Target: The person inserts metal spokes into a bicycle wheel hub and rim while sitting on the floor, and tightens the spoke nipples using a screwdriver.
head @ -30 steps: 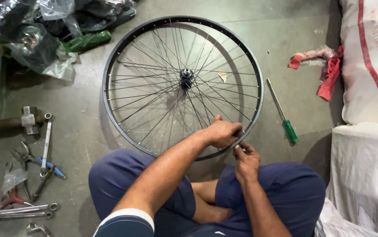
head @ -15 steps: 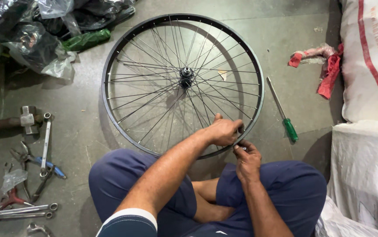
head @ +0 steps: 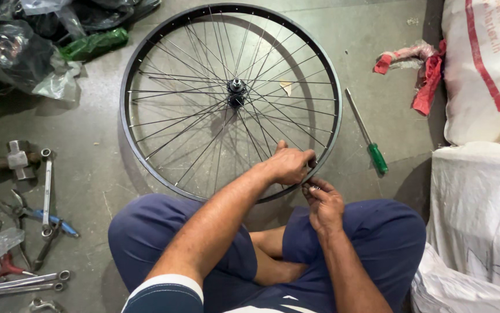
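A bulging white woven sack with red printed lines (head: 485, 64) stands at the upper right edge, and a plain white fabric sack (head: 479, 211) lies just below it, with faint dark markings low on its side. At the upper left, crumpled clear and black plastic bags (head: 26, 49) lie heaped beside a green plastic wrapper (head: 94, 44).

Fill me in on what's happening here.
A person sits cross-legged on the floor with a bare spoked wheel lying flat in front. The left hand grips its near rim, while the right hand pinches something small beside it. A green-handled screwdriver lies to the right, wrenches and pliers to the left.
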